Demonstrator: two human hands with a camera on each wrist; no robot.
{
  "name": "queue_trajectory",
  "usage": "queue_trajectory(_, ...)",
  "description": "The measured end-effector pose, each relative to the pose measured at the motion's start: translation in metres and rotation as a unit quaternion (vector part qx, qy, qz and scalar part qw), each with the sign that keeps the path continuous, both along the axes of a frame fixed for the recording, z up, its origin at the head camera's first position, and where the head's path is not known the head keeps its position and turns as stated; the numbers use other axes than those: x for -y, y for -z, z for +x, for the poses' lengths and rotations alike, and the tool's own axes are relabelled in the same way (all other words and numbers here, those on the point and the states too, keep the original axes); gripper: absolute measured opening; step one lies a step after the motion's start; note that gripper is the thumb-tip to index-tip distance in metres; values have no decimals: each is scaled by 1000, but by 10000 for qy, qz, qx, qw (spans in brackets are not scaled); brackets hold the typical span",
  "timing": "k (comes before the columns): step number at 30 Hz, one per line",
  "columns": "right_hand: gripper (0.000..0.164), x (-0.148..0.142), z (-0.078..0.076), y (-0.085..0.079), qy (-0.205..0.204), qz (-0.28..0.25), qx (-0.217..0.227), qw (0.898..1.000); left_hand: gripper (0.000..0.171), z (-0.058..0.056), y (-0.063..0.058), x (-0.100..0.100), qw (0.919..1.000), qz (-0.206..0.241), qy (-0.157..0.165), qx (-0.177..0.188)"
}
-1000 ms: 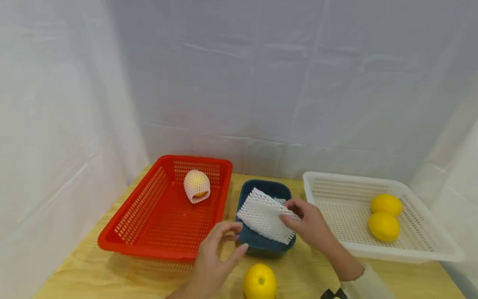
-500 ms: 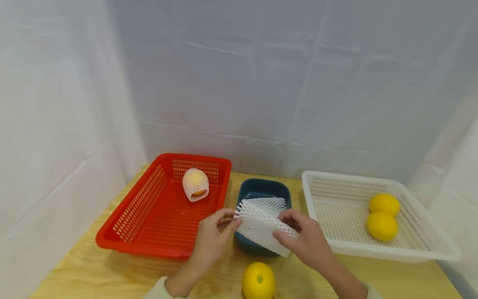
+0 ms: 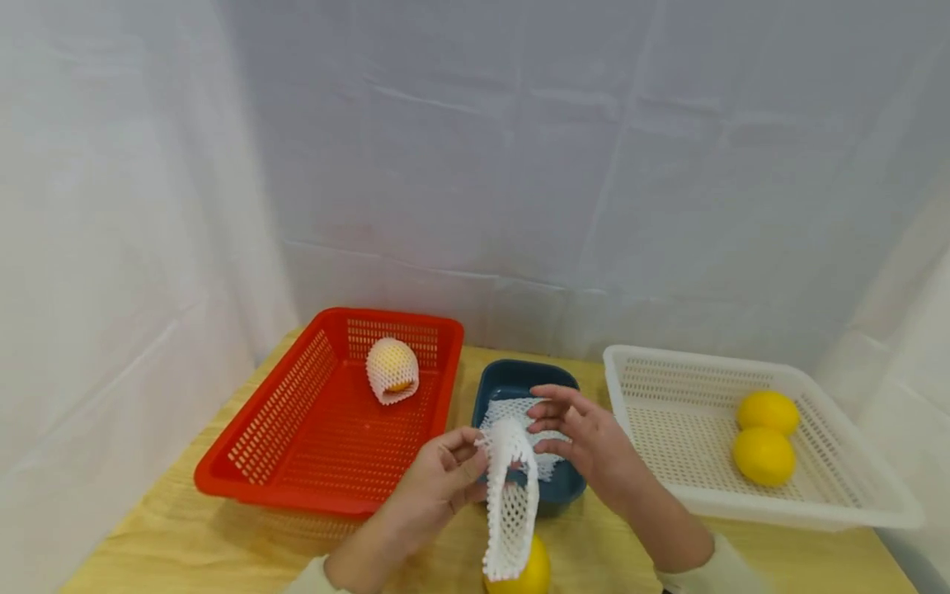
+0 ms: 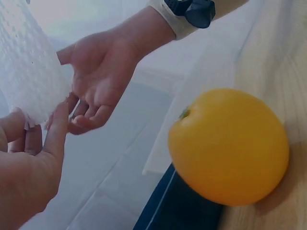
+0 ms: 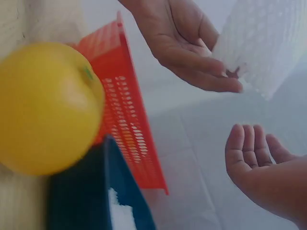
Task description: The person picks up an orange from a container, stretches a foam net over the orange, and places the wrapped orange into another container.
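Possibly foam netting (image 3: 512,518) in left hand (image 3: 443,473)

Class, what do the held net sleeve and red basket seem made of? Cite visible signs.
Held net sleeve: probably matte plastic foam; its white mesh bends softly. Red basket: likely moulded plastic, faintly glossy, with uniform colour and regular slots.

Tub (image 3: 512,381) smack in the middle, sleeved fruit (image 3: 392,370) in the left basket (image 3: 334,445), two fruits (image 3: 764,456) in the right basket (image 3: 668,429), loose fruit (image 4: 228,146) up front.
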State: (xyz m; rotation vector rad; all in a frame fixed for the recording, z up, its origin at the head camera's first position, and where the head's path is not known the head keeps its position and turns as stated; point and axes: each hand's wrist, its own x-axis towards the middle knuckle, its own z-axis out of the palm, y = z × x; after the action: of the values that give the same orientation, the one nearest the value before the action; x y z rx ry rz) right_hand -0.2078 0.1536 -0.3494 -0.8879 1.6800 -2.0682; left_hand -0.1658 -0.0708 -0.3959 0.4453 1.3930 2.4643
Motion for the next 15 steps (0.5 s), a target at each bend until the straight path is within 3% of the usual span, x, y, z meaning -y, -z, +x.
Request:
queue_trajectory(5,40,5,4,18,-383,302,-6,9988,15,2,8,-5,9996,-232,150,67)
queue_trajectory(9,29,1,6,28,-665,137,314,9972,12,1,15,-6,9989,-398,221,89)
queue_trajectory(12,18,-3,8,33,-700,58,532,9961,9,1,19,-6,9982,-498,278,177)
queue_trajectory(15,22,-6,11,37,-545,108,734,9958,22,2,22,-6,9966,-666,234,434)
